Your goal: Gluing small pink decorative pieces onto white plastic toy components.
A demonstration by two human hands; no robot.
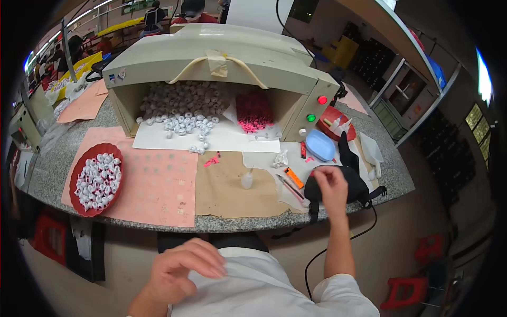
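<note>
My right hand point(331, 186) reaches onto the black bag point(343, 187) at the table point(53, 169) edge, right of the beige machine point(222, 68); its fingers curl on the bag, grip unclear. My left hand point(182, 272) rests loosely open on my white shirt point(264, 290), below the table, holding nothing.

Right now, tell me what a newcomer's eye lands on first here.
The big beige hooded machine at the back of the stone bench, with white rings heaped in its mouth beside a patch of pink pieces. Then the red dish of white rings at the left. The right hand rests on a black pouch; the left hand lies on the lap.
</note>
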